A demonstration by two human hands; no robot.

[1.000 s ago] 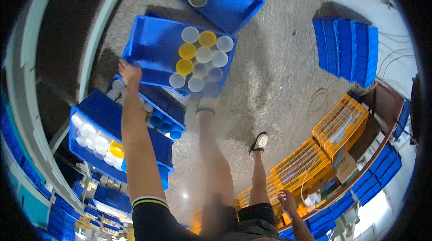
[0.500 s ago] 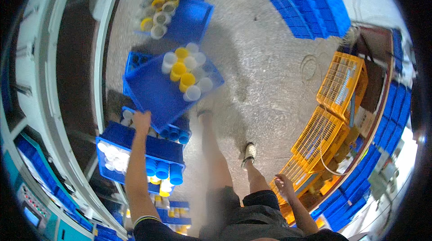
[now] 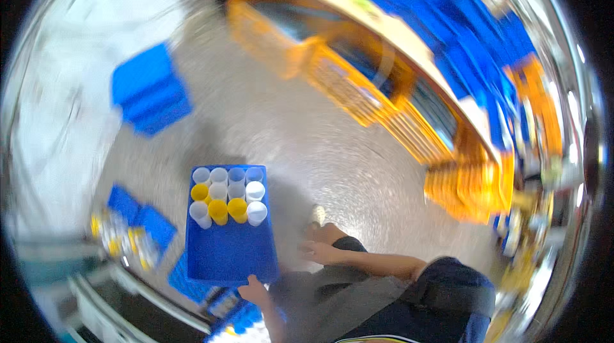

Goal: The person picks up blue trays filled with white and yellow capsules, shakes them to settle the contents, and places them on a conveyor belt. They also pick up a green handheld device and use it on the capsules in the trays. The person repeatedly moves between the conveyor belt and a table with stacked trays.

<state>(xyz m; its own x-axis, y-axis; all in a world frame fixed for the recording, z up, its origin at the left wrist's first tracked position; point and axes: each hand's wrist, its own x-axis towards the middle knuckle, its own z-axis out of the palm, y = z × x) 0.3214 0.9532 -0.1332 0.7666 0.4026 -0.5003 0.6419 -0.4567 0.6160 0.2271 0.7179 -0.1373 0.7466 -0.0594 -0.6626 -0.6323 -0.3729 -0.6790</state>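
The left hand [image 3: 254,292] is closed on the near edge of a blue tray [image 3: 230,253], towards its right corner. The right hand [image 3: 314,252] is in front of the body, apart from the tray—nothing shows in it, but blur hides how its fingers are set. White and yellow cups [image 3: 218,212] stand in rows at the tray's far end; the near part is bare. The step in hand seems to be handling the tray one-handed; moving it further would call for keeping it level. Beyond, across the floor [image 3: 371,170]—blue bins [image 3: 150,87] to the left, orange crates [image 3: 352,87] to the right.
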